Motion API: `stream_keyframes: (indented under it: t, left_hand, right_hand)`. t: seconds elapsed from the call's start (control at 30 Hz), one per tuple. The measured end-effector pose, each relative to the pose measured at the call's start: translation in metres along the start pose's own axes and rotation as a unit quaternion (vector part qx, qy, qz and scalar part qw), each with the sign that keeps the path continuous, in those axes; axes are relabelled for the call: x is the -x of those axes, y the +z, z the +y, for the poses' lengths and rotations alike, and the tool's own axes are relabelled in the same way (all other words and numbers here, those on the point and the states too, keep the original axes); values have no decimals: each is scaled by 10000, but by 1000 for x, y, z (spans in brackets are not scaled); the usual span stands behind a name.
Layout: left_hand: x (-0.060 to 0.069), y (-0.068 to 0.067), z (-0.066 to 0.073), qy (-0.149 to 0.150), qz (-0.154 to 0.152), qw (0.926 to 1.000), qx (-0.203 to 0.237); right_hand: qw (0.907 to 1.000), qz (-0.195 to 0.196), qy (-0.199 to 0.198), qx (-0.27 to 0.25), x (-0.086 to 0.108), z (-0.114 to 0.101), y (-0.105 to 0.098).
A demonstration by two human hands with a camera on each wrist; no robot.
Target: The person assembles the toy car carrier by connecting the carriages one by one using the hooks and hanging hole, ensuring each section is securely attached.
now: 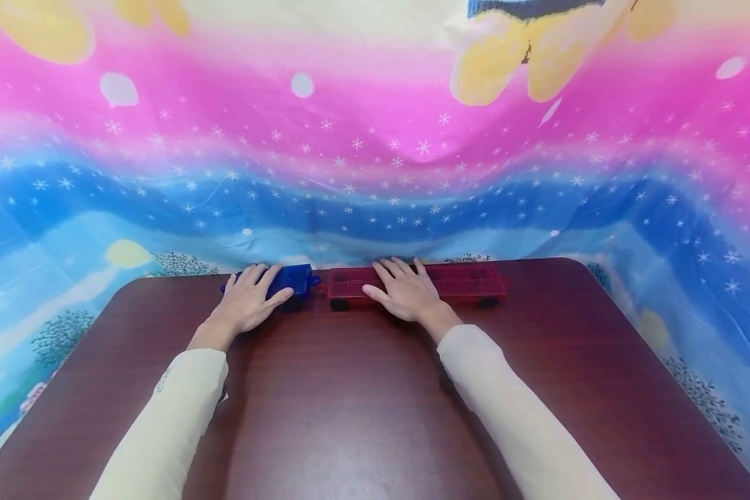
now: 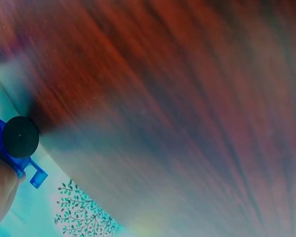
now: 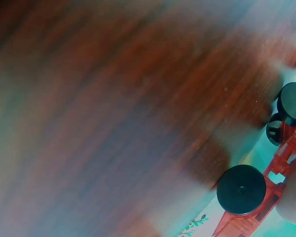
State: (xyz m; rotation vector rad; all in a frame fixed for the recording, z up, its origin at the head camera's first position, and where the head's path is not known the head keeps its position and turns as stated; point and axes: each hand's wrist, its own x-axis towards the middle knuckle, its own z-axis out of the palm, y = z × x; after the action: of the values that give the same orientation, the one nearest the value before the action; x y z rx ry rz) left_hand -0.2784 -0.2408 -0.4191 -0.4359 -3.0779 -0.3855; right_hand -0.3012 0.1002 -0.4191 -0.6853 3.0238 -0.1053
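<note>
My left hand [image 1: 246,298] lies over a blue see-through plastic toy train car [image 1: 298,279] at the table's far edge, its fingers stretched across the top. In the left wrist view the car shows a black wheel [image 2: 20,137] and a blue coupling hook [image 2: 38,177]. To the right, my right hand [image 1: 406,288] rests on a longer red see-through toy train car [image 1: 469,281], fingers straight and spread. Several black wheels [image 3: 241,189] of the red car show in the right wrist view. The cars stand end to end, couplings close together; whether they are joined I cannot tell.
The dark brown wooden table [image 1: 337,403] has rounded far corners. Behind and beside it hangs a colourful printed cloth [image 1: 375,160] with snowflakes, balloons and trees, close to the far edge.
</note>
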Motion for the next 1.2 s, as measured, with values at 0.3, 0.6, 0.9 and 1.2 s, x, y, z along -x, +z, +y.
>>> stream_keyframes:
  t: [0.3,0.6,0.9,1.2]
  left_hand:
    - [4,1,-2,-32,4,10000,-11]
    - [5,1,-3,-4,-4,10000,-17]
    - [4,0,-3,-27,36,10000,-78]
    - [5,1,-2,-32,94,9999,-43]
  right_hand:
    - [10000,-40,-9,-1,0,-1,2]
    - [10000,-29,-3,5,1,-1,3]
    - [10000,-12,-8,-33,0,1,1]
    - [10000,-72,6,-45,1,-2,-1]
